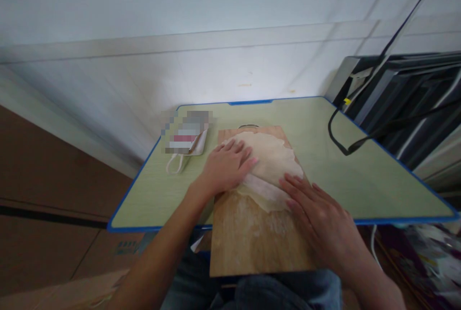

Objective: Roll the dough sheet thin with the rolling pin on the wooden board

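A thin, uneven sheet of dough (272, 151) lies on a wooden cutting board (252, 247), with its near part folded over on itself. My left hand (228, 163) rests flat on the left side of the sheet, fingers stretched out. On the right edge of the dough lies my right hand (313, 202), its fingers extended and close together. The palms and fingers hide parts of the dough's left and right edges. Pale flour marks show on the near half of the board.
The board juts over the near edge of a light green table (360, 180) with blue trim. A pouch with a white strap (175, 163) sits at the left. A black cable (347, 149) hangs over the right side. Dark flat panels (403, 94) lean at the right.
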The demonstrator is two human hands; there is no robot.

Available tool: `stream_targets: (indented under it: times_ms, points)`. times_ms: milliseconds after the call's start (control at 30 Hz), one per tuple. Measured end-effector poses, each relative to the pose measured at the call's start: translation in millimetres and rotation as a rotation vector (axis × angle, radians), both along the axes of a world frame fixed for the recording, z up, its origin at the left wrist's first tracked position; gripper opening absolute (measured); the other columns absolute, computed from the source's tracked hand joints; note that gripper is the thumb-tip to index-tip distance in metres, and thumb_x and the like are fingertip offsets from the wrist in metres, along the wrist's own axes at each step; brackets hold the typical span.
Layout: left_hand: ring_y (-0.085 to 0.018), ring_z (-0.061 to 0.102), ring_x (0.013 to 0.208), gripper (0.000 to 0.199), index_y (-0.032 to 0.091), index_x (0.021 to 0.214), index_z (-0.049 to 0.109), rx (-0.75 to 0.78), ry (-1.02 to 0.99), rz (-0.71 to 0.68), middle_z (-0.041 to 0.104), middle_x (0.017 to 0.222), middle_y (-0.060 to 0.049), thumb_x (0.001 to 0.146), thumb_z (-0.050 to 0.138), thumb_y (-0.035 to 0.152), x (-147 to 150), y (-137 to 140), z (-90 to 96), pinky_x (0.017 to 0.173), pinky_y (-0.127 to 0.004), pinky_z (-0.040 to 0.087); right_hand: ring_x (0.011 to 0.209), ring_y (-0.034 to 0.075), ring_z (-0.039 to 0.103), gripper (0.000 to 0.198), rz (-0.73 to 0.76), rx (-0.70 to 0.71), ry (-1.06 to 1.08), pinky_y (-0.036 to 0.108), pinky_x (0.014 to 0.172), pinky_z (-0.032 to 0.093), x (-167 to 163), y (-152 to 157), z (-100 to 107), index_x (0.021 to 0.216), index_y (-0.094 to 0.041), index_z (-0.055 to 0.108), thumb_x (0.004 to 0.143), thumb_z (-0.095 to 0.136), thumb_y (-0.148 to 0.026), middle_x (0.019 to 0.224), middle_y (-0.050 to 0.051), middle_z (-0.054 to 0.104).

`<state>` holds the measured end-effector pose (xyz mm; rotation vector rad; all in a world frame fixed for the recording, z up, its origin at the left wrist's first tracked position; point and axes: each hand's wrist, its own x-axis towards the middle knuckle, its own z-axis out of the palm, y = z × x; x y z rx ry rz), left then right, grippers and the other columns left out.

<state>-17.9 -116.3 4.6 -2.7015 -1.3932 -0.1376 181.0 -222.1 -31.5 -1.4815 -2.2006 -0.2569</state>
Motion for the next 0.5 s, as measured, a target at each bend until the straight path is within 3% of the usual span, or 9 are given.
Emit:
stream_targets:
  times_ms: [100, 200, 500]
  points:
    - [-0.021, 0.04, 0.132, 0.05, 0.015, 0.126, 0.054, -0.024, 0.015, -0.058, 0.049, 0.139, -0.011, 0.099, 0.025, 0.045, 15, 23, 1.0, 0.108, -0.036, 0.031, 0.116, 0.026, 0.056, 0.04, 0.009, -0.042, 0.024, 0.049, 0.092, 0.051, 2, 0, -2, 0.121, -0.013, 0.059, 0.097, 0.03, -0.025, 0.124, 0.012, 0.062]
    - [-0.024, 0.04, 0.132, 0.051, 0.014, 0.128, 0.052, -0.029, 0.015, -0.041, 0.046, 0.141, -0.013, 0.098, 0.027, 0.046, 21, 27, -0.4, 0.107, -0.04, 0.032, 0.117, 0.025, 0.055, 0.04, 0.024, -0.041, 0.049, 0.049, 0.094, 0.05, 2, -1, -4, 0.122, -0.012, 0.058, 0.096, 0.03, -0.024, 0.125, 0.013, 0.061]
    - [-0.025, 0.044, 0.129, 0.046, 0.018, 0.131, 0.049, 0.03, 0.037, -0.053, 0.047, 0.141, -0.009, 0.1, 0.024, 0.04, -8, -17, -4.7, 0.105, -0.045, 0.033, 0.111, 0.023, 0.061, 0.035, 0.052, 0.006, 0.045, 0.042, 0.089, 0.054, -6, -10, -1, 0.118, -0.012, 0.06, 0.095, 0.036, -0.023, 0.12, 0.01, 0.065]
